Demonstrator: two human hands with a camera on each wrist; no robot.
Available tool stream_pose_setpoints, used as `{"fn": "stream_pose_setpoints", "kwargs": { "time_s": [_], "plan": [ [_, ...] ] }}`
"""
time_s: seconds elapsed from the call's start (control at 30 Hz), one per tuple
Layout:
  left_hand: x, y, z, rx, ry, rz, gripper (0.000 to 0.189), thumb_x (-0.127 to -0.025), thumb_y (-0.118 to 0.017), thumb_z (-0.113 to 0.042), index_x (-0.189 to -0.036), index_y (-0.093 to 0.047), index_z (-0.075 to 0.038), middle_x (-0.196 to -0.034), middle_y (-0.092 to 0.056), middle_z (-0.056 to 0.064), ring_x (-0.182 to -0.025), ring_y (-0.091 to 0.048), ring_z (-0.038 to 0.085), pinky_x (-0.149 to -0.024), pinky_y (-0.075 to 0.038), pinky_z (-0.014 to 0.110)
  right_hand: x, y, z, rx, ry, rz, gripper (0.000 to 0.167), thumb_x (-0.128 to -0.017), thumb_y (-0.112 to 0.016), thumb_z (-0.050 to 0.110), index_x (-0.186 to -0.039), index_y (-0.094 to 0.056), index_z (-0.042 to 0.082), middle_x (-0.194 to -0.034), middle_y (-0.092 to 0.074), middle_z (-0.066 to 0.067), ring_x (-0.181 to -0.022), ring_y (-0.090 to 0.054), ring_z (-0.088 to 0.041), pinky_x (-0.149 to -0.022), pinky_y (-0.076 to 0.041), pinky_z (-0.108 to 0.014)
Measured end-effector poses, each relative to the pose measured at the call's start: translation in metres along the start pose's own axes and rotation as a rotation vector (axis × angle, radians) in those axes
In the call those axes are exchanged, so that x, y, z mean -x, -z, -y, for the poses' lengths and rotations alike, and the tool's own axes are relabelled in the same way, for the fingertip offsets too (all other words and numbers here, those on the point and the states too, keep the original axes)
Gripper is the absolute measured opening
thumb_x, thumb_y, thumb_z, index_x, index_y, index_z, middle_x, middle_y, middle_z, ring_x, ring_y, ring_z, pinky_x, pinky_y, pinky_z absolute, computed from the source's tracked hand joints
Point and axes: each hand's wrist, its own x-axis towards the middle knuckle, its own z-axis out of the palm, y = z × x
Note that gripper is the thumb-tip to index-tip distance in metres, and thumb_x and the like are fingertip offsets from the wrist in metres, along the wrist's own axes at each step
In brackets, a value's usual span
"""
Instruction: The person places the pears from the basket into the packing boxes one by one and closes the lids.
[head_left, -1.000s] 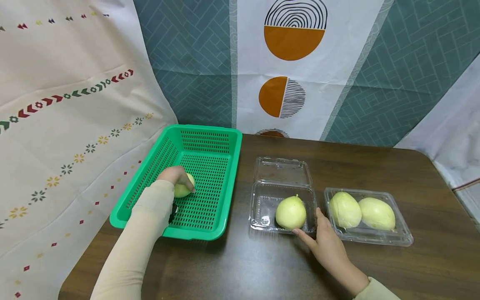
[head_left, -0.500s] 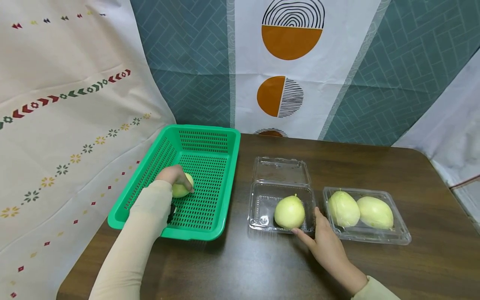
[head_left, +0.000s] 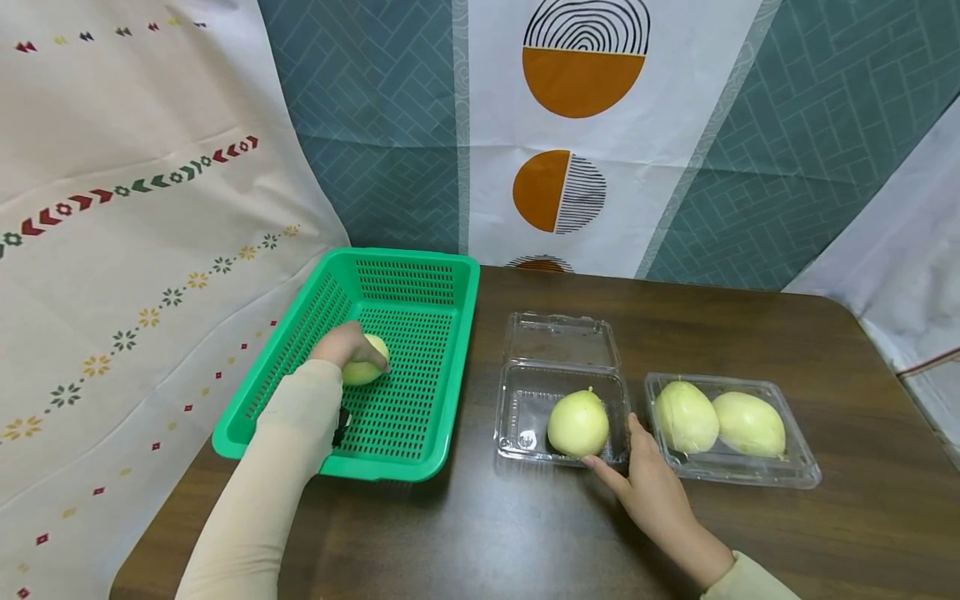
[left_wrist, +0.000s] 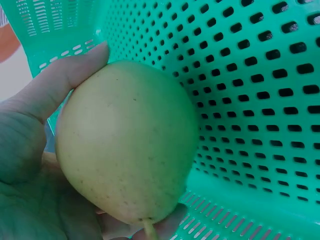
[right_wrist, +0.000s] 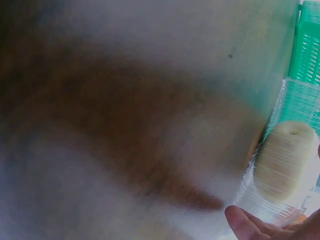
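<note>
Inside the green basket, my left hand grips a pale yellow-green pear. The left wrist view shows the thumb along one side of it, fingers beneath, stem toward the bottom. My right hand rests at the near right corner of an open clear plastic clamshell container. Its thumb touches the front edge and its fairly straight fingers lie along the right side. One pear sits in that container, and its lid is folded back on the table.
Right of the open container stands a clear plastic box with two pears in it. All stand on a dark wooden table. A patterned cloth hangs at the left, another behind the table.
My left hand has shifted slightly farther into the basket with the pear. The right hand stays at the container's corner. The head view has drifted a little.
</note>
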Motion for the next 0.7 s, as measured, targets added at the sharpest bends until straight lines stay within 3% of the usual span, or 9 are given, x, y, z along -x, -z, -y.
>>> {"fn": "stream_pose_setpoints", "kwargs": {
  "time_s": [0.23,0.53,0.7],
  "plan": [
    [0.0017,0.0003,-0.0020,0.011,-0.014,-0.109,0.085,-0.079,-0.071,-0.037,-0.137,-0.032,0.009,-0.125,-0.047,0.031,-0.103,-0.050,0.039,-0.087,-0.046,0.049,-0.0004,-0.0009,-0.0007,-0.011,0.006,-0.004,0.092,-0.087,-0.064,0.045,-0.140,-0.024,-0.018,-0.139,-0.036,-0.039,-0.121,-0.044,-0.051,-0.087,-0.046,-0.059],
    [-0.0008,0.0015,-0.0019,0.114,-0.086,-0.171,0.097,-0.079,-0.069,-0.038,-0.147,-0.016,0.009,-0.138,-0.037,0.032,-0.117,-0.043,0.043,-0.097,-0.041,0.053,-0.0001,-0.0018,-0.0017,-0.010,0.014,-0.011,0.091,-0.087,-0.065,0.044,-0.139,-0.024,-0.019,-0.138,-0.036,-0.039,-0.121,-0.044,-0.051,-0.089,-0.045,-0.059],
    [0.0019,0.0047,-0.0053,0.159,-0.099,-0.202,0.096,-0.080,-0.069,-0.040,-0.147,-0.018,0.006,-0.138,-0.038,0.032,-0.119,-0.043,0.044,-0.097,-0.041,0.054,0.0004,-0.0006,-0.0006,-0.012,0.014,-0.007,0.092,-0.087,-0.064,0.045,-0.139,-0.024,-0.019,-0.138,-0.037,-0.039,-0.119,-0.046,-0.051,-0.087,-0.046,-0.058]
  ]
}}
